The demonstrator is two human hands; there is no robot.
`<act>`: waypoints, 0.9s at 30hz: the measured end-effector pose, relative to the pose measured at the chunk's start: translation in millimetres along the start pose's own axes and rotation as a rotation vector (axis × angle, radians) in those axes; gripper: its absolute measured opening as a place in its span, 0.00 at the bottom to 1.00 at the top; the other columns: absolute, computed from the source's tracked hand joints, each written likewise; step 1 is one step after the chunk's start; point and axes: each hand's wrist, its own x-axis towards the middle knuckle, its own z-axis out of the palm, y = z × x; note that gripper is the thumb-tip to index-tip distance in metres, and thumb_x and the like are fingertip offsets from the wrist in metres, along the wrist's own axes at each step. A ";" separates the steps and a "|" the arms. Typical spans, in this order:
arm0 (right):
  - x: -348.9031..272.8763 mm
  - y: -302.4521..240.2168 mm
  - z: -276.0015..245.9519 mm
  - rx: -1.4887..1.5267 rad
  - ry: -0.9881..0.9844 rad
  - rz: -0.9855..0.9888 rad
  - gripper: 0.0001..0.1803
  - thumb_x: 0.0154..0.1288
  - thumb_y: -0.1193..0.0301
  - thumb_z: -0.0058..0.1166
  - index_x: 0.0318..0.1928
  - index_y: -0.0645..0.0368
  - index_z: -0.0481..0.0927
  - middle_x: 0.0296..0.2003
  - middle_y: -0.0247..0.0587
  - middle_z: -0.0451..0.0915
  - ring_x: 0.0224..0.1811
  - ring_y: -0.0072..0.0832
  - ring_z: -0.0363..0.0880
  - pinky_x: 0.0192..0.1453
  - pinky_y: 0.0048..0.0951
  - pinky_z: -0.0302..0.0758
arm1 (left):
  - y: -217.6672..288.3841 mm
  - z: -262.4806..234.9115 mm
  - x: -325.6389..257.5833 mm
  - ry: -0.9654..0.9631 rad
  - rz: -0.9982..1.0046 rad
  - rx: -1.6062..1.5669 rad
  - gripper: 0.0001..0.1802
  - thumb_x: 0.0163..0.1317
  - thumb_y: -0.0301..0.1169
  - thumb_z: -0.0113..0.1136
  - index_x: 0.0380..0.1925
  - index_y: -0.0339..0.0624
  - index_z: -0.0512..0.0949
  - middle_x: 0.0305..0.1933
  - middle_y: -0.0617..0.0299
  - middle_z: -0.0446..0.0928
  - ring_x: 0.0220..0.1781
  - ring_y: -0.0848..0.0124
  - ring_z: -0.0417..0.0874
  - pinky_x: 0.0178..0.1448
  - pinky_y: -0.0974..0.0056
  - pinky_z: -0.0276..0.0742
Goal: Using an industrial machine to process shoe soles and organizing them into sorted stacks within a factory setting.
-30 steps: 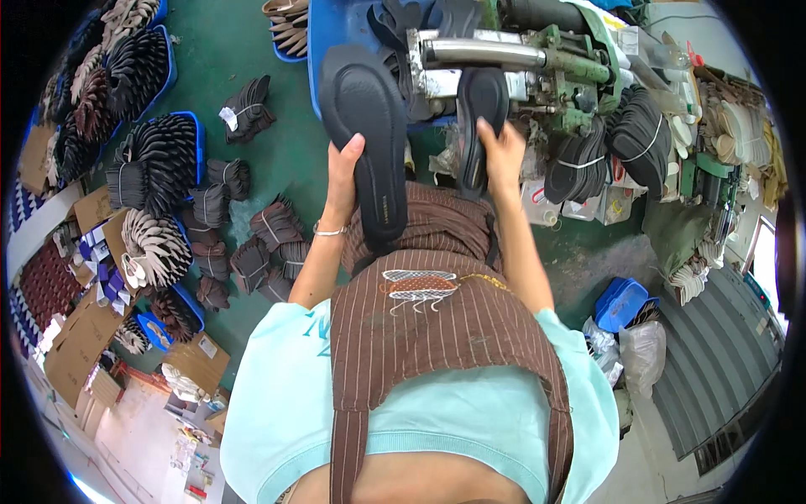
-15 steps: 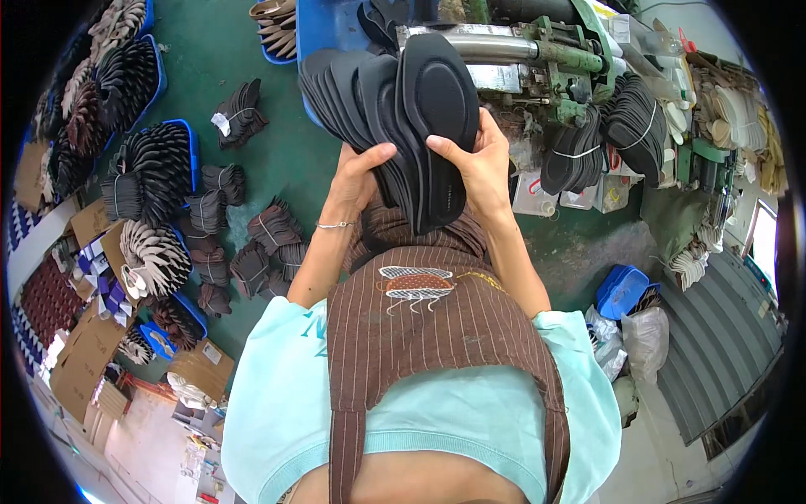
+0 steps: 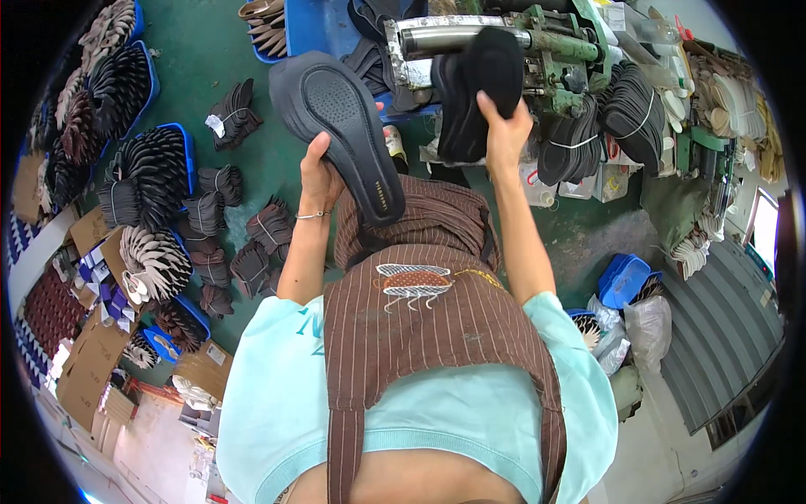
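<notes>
A stack of black shoe insoles (image 3: 340,118) is gripped by my left hand (image 3: 321,175), the thumb pressed on its edge. The top insole shows a dotted heel pad and gold lettering near its narrow end. My right hand (image 3: 509,134) is closed round a second group of black insoles (image 3: 460,105), its thumb on the face of the upper one. That upper insole is a little blurred. A gap separates the two groups, with my lap below. How many insoles each hand has cannot be made out.
Ahead stands a green machine with a metal roller (image 3: 453,40), beside a blue bin (image 3: 323,29) of dark insoles. Tied insole bundles (image 3: 638,113) hang or lie at its right. More bundles (image 3: 264,227) and blue crates (image 3: 186,160) of insoles cover the floor at left.
The single fanned stack has been parted into two. My left hand has moved left with one part, my right hand slightly right with the other.
</notes>
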 end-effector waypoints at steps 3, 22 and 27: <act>-0.8 -30.3 9.5 -0.015 -0.007 -0.079 0.19 0.57 0.73 0.60 0.48 0.68 0.75 0.43 0.38 0.79 0.43 0.24 0.75 0.52 0.26 0.69 | 2.7 2.8 -2.9 -0.061 0.048 0.024 0.51 0.46 0.55 0.59 0.61 0.26 0.55 0.64 0.33 0.57 0.44 0.58 0.78 0.42 0.60 0.81; -4.2 -28.2 29.9 0.172 -0.330 0.475 0.16 0.66 0.64 0.51 0.39 0.69 0.76 0.31 0.45 0.82 0.31 0.27 0.82 0.35 0.27 0.78 | -24.5 9.3 -6.8 0.191 0.065 0.210 0.30 0.46 0.22 0.64 0.53 0.30 0.67 0.51 0.54 0.74 0.51 0.65 0.76 0.58 0.63 0.70; -63.8 -36.8 39.8 0.419 -0.446 0.365 0.20 0.61 0.80 0.54 0.53 0.68 0.68 0.49 0.42 0.75 0.51 0.24 0.73 0.56 0.23 0.69 | -35.5 17.1 8.0 0.313 0.301 0.576 0.30 0.46 0.22 0.68 0.51 0.31 0.69 0.48 0.56 0.75 0.48 0.68 0.76 0.57 0.65 0.70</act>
